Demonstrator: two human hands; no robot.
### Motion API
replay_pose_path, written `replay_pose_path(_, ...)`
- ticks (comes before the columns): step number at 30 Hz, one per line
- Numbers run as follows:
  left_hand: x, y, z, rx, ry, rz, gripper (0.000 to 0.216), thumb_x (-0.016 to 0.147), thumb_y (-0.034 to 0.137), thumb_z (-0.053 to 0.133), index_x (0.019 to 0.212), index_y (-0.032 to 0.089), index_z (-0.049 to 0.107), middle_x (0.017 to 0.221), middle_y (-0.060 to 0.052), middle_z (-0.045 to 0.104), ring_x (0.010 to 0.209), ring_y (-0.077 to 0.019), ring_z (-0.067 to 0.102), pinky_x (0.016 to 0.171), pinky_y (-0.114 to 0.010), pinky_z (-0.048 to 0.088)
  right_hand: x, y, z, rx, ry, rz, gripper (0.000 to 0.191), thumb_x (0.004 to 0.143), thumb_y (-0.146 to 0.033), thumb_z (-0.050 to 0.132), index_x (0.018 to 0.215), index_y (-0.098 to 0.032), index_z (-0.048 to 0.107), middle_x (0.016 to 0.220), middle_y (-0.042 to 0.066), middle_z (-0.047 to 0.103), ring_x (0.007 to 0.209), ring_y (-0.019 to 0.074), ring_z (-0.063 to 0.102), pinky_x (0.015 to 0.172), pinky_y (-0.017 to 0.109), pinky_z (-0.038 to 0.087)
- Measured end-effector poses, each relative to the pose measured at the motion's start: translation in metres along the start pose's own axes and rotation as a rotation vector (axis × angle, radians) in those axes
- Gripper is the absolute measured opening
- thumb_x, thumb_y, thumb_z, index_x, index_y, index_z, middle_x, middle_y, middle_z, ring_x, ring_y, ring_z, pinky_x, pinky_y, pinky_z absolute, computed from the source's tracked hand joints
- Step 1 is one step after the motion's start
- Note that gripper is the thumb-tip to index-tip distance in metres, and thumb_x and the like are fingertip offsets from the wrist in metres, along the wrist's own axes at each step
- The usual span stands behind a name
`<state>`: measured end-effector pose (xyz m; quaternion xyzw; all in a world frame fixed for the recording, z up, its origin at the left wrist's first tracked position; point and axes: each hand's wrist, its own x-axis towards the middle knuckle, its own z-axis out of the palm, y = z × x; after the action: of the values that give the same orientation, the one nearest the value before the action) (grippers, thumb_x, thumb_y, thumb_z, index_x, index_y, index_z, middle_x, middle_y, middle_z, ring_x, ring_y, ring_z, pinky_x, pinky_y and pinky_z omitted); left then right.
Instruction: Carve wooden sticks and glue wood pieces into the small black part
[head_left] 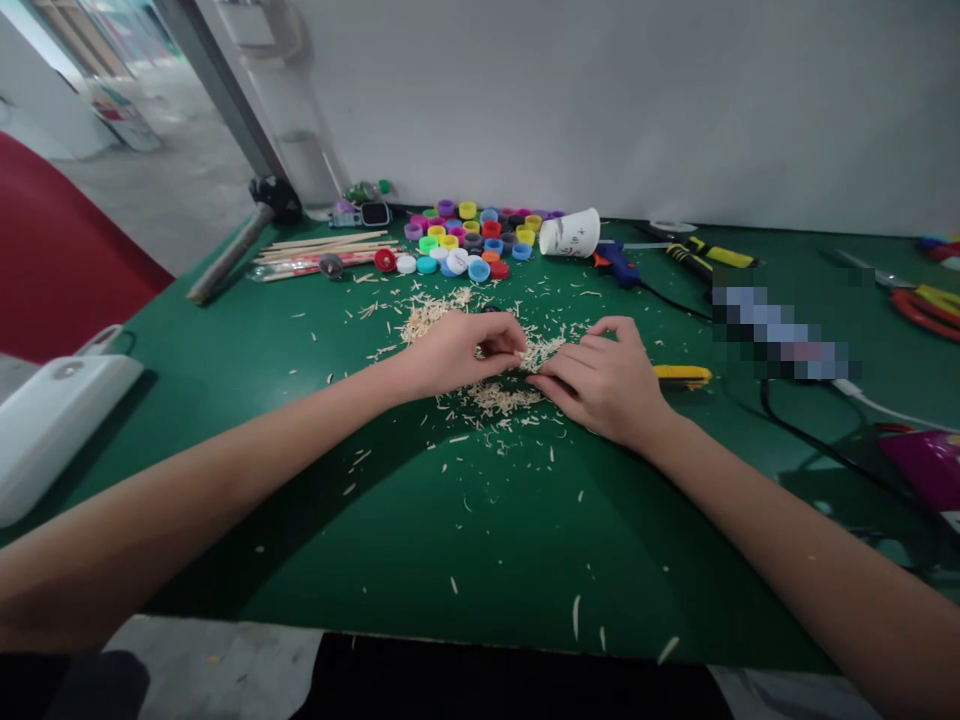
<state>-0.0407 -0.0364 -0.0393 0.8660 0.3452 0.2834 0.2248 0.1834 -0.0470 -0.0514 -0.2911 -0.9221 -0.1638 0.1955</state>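
Over a pile of pale wood shavings (pixel 499 398), in the middle of the green table, my left hand (pixel 469 350) is closed in a pinch. A few shavings show at its fingertips. My right hand (pixel 607 380) rests just to the right with fingers bent and drawn together. Its fingertips touch the edge of the shavings, and whatever lies under them is hidden. A small dark round thing (pixel 490 309) is partly covered behind my left hand. Beside my right hand lies a yellow utility knife (pixel 682 375).
Several coloured bottle caps (pixel 491 230), wooden sticks (pixel 322 245) and a paper cup (pixel 570 234) stand along the back. A hammer (pixel 244 235) lies far left, near a white box (pixel 64 425). On the right are a blue glue gun (pixel 619 265), pliers (pixel 690 260) and cables.
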Motion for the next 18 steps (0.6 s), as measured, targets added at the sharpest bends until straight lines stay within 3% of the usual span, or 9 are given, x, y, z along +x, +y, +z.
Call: replay_pose_path(18,-0.0011,-0.0037,0.0021,-0.053,0.003,-0.005,0.013,0.082,0.023,0.057,0.093,0.019,0.062,0.083,0.0,0.071,0.078,-0.0106,0.066,0.067,-0.021,0.052,0.0002,0.0003,-0.0002,-0.023,0.025,-0.016,0.019,0.09,-0.03,0.05,0.079,-0.022,0.062,0.073,-0.002,0.067,0.063,0.0132,0.046,0.085,0.036,0.029)
